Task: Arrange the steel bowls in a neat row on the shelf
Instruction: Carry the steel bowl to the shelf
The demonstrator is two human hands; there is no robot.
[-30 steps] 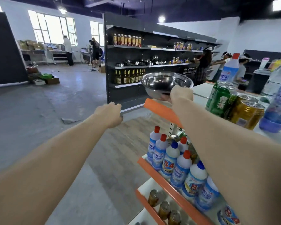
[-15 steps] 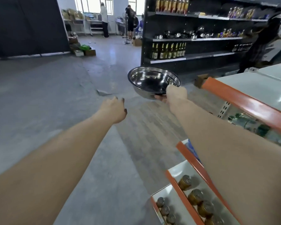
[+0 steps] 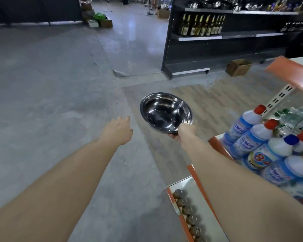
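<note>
A shiny steel bowl (image 3: pixel 165 111) is held out over the floor, tilted a little toward me. My right hand (image 3: pixel 184 132) grips its near rim, thumb on top and fingers hidden beneath. My left hand (image 3: pixel 118 130) reaches forward to the left of the bowl, apart from it and holding nothing, fingers loosely spread. More steel cookware (image 3: pixel 215 3) stands on an upper board of the black shelf (image 3: pixel 196 49) far ahead.
An orange and white shelf (image 3: pixel 217 147) at my right holds blue cleaner bottles (image 3: pixel 262 149) and, lower down, a row of brown jars (image 3: pixel 187 210). Dark glass bottles (image 3: pixel 201 26) line the black shelf. A cardboard box (image 3: pixel 238 67) sits on the floor beside it.
The view has tipped down toward the floor. My right hand has lowered the bowl, which now hangs lower and nearer to me. My left hand stays beside it, empty.
</note>
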